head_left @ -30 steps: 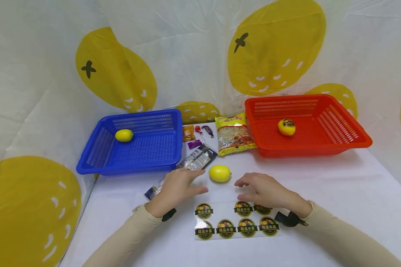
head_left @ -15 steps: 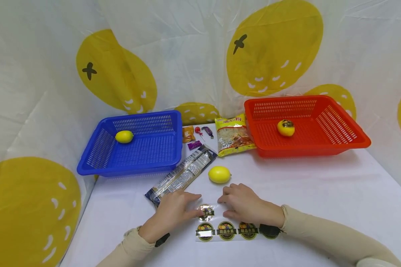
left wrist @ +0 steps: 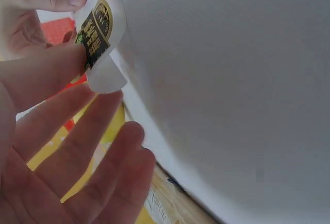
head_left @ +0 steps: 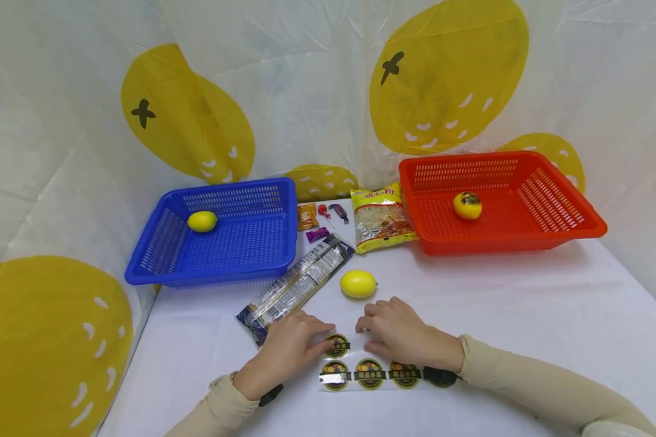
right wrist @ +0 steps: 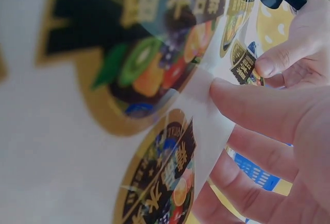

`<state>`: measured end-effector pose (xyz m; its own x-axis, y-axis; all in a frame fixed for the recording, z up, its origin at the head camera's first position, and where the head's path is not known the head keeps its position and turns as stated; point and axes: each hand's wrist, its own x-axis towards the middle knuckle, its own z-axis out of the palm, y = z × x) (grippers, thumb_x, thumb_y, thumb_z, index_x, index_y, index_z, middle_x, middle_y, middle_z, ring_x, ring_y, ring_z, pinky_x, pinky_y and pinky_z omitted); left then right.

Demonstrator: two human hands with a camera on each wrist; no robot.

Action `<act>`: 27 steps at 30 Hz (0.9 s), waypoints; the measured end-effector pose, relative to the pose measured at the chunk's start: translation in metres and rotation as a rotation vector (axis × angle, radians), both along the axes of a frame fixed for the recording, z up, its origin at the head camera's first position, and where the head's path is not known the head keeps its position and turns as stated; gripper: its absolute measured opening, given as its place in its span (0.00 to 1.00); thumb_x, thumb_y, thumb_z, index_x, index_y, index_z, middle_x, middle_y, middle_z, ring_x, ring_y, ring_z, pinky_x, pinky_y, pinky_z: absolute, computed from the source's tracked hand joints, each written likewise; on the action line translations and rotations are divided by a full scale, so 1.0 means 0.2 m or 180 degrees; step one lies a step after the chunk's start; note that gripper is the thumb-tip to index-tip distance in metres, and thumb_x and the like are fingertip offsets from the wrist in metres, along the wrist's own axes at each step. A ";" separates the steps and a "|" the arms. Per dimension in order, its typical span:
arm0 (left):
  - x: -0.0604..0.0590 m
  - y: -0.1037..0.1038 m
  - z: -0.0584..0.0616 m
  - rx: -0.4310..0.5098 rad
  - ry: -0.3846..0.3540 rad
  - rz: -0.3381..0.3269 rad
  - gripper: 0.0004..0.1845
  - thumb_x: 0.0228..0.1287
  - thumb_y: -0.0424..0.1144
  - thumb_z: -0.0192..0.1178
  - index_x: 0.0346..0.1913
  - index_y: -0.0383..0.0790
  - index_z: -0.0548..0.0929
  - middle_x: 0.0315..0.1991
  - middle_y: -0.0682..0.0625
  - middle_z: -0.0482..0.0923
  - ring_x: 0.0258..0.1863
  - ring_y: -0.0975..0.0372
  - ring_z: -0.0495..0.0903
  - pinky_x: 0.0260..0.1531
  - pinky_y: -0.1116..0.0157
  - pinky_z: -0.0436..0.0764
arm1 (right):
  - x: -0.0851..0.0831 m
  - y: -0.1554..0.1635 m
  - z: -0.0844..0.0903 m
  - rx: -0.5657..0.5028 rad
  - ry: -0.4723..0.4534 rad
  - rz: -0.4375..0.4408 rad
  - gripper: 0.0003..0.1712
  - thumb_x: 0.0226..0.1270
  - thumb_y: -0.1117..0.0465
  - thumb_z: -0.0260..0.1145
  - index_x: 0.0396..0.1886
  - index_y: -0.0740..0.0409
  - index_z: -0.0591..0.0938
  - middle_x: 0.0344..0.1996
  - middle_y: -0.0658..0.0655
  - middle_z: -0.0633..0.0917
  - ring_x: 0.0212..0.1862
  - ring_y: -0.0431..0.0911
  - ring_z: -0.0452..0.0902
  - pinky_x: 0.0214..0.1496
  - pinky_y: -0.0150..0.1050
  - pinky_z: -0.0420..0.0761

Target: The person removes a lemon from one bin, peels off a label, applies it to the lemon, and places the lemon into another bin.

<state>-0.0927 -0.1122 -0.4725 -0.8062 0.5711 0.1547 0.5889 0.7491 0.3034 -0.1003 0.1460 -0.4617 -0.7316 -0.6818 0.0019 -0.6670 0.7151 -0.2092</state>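
- sticker sheet point(head_left: 369, 371): a thin, glossy backing sheet with round fruit labels, lying flat on the white table point(head_left: 525, 315) near its front edge, about midway along. judged very light, floppy and slick; it would crease readily and slide if not pinned down.
- the upper left corner of the sheet is lifted off the table, carrying one round sticker point(head_left: 337, 345); the left wrist view shows this corner curled upward.
- left hand point(head_left: 287, 352): thumb and forefinger pinch that raised corner, remaining fingers loosely spread.
- right hand point(head_left: 401, 337): fingertips nip the sheet's edge close beside the left hand; its palm lies over the sheet's right part.
- best hold, in my judgement: a sticker's rim, peeled with a nail while the backing is pressed flat.
- a bare lemon point(head_left: 358, 283) sits just beyond the hands, toward the table's middle.
- blue basket point(head_left: 158, 267), back left, holds one lemon; red basket point(head_left: 579, 227), back right, holds a labelled lemon.
- snack packets lie between the baskets.
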 end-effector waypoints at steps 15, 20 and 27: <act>0.03 0.02 0.00 0.0125 0.0280 -0.0146 0.05 0.58 0.46 0.75 0.37 0.58 0.92 0.39 0.64 0.90 0.37 0.69 0.83 0.35 0.72 0.79 | -0.01 0.00 -0.01 -0.0055 -0.0064 -0.0028 0.14 0.60 0.50 0.77 0.45 0.44 0.89 0.33 0.44 0.83 0.36 0.38 0.74 0.41 0.37 0.71; 0.03 0.03 0.00 0.0154 0.0275 -0.0128 0.04 0.58 0.46 0.75 0.36 0.58 0.92 0.38 0.64 0.90 0.37 0.69 0.83 0.35 0.71 0.80 | -0.01 0.00 -0.01 -0.0060 -0.0077 -0.0030 0.14 0.60 0.50 0.77 0.45 0.44 0.89 0.34 0.44 0.83 0.37 0.39 0.74 0.41 0.38 0.71; 0.06 0.01 0.03 0.0229 0.0222 -0.0120 0.03 0.57 0.44 0.75 0.34 0.57 0.92 0.36 0.64 0.90 0.37 0.70 0.82 0.32 0.72 0.78 | -0.01 0.00 0.00 -0.0046 -0.0069 -0.0046 0.15 0.60 0.50 0.78 0.46 0.44 0.89 0.34 0.44 0.83 0.37 0.39 0.74 0.41 0.38 0.71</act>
